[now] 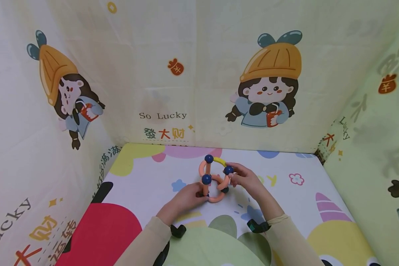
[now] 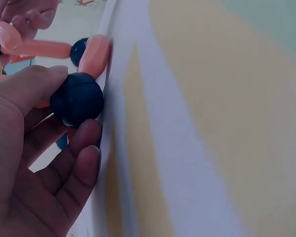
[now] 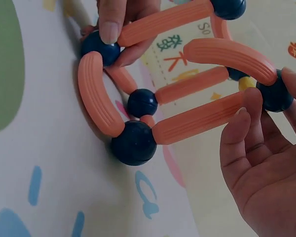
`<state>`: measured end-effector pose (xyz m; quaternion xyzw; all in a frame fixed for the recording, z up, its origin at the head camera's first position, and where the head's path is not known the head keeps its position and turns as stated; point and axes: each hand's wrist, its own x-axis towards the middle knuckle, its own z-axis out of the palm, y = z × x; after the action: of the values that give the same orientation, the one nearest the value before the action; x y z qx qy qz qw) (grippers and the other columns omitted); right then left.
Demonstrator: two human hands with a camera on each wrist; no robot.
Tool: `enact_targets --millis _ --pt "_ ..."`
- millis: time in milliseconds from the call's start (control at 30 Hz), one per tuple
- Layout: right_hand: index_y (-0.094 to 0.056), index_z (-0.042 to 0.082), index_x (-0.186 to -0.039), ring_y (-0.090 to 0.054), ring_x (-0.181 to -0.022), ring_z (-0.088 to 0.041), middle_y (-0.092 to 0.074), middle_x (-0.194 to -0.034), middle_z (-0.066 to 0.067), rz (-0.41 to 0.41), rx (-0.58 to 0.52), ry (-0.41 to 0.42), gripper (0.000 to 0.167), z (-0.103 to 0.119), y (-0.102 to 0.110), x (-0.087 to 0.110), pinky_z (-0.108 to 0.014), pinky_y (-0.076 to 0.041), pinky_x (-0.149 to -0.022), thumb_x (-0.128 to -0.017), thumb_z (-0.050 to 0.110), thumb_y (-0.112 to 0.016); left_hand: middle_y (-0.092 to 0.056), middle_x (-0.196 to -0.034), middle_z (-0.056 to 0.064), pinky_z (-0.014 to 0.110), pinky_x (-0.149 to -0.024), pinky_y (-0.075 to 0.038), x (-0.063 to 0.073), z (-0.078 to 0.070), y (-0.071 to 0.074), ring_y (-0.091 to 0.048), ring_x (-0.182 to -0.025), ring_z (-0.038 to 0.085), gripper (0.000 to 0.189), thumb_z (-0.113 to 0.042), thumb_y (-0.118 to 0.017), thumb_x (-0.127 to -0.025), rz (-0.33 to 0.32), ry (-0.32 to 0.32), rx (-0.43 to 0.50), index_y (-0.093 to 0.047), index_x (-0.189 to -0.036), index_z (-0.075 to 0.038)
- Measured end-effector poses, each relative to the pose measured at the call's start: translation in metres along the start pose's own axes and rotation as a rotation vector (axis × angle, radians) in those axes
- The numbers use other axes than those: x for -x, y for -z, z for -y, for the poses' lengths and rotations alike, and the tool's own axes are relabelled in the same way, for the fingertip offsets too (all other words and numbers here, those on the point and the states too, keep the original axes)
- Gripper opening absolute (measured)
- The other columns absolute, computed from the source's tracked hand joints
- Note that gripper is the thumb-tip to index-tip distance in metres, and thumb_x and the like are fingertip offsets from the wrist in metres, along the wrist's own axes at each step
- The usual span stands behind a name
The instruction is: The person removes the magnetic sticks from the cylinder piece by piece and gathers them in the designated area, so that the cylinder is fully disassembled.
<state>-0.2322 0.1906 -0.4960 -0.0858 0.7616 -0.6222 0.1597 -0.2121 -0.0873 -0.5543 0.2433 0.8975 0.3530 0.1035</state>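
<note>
Balls [image 3: 134, 143], smooth, glossy and dark blue, join ridged salmon rods [image 3: 202, 120], some straight and others bowed into thick arcs, in an open, cage-like toy frame [image 1: 206, 179] just below the center of the head view. One slimmer curved rod in yellow [image 1: 220, 161] arches across its top. At the frame's lower left, a person's left hand [image 1: 187, 197] grasps a lower ball [image 2: 78, 100] between thumb and fingers; at its upper right, the right hand [image 1: 251, 181] pinches an upper ball [image 3: 275, 93]. Beneath lies a flat white tabletop [image 1: 159, 177] printed with colorful shapes. A creased cream backdrop [image 1: 206, 74], bearing cartoon figures [image 1: 270, 61] in orange hats, fills the upper part of the picture.
</note>
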Motion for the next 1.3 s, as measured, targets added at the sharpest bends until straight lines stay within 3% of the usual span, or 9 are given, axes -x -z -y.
enact_targets --millis 233,600,800,1067,1300 --pt "-0.057 0.029 -0.137 -0.061 -0.086 -0.026 -0.061 -0.123 -0.011 -0.008 -0.012 -0.016 0.047 0.001 -0.004 0.004 -0.039 -0.054 -0.083 -0.092 0.036 -0.07 -0.065 -0.099 -0.016 0.029 -0.087 -0.051 -0.002 0.006 0.01 -0.059 -0.088 0.005 0.007 -0.036 -0.067 -0.094 0.016 0.031 0.003 -0.064 -0.096 -0.03" --pt "-0.057 0.023 -0.137 -0.061 -0.085 -0.028 -0.062 -0.118 -0.011 0.016 -0.001 -0.022 0.046 0.002 -0.012 0.012 -0.038 -0.053 -0.083 -0.094 0.036 -0.067 -0.065 -0.105 -0.011 0.031 -0.086 -0.052 -0.004 0.022 0.02 -0.06 -0.092 0.009 0.012 -0.031 -0.068 -0.094 0.024 0.071 0.089 -0.064 -0.104 -0.027" --pt "-0.058 0.026 -0.135 -0.06 -0.082 -0.025 -0.063 -0.118 -0.021 0.03 -0.026 -0.014 0.043 0.002 -0.018 0.015 -0.038 -0.05 -0.083 -0.094 0.037 -0.067 -0.066 -0.103 -0.012 0.033 -0.086 -0.052 -0.004 0.027 0.025 -0.06 -0.092 0.01 0.012 -0.034 -0.069 -0.093 0.009 0.117 0.097 -0.063 -0.102 -0.031" --pt "-0.06 0.023 -0.134 -0.058 -0.077 -0.023 -0.062 -0.11 -0.023 0.023 -0.09 -0.023 0.042 -0.004 -0.024 0.016 -0.041 -0.05 -0.083 -0.094 0.031 -0.067 -0.067 -0.106 -0.011 0.033 -0.086 -0.052 -0.006 0.029 0.03 -0.062 -0.094 0.01 0.012 -0.036 -0.07 -0.092 -0.009 0.098 0.112 -0.063 -0.102 -0.033" --pt "-0.057 0.015 -0.137 -0.059 -0.078 -0.022 -0.061 -0.113 -0.013 0.038 -0.098 0.017 0.044 -0.004 -0.029 0.016 -0.037 -0.051 -0.078 -0.096 0.03 -0.065 -0.067 -0.109 -0.012 0.038 -0.09 -0.052 -0.004 0.03 0.033 -0.063 -0.1 0.011 0.01 -0.036 -0.069 -0.092 -0.042 0.12 0.145 -0.066 -0.101 -0.034"
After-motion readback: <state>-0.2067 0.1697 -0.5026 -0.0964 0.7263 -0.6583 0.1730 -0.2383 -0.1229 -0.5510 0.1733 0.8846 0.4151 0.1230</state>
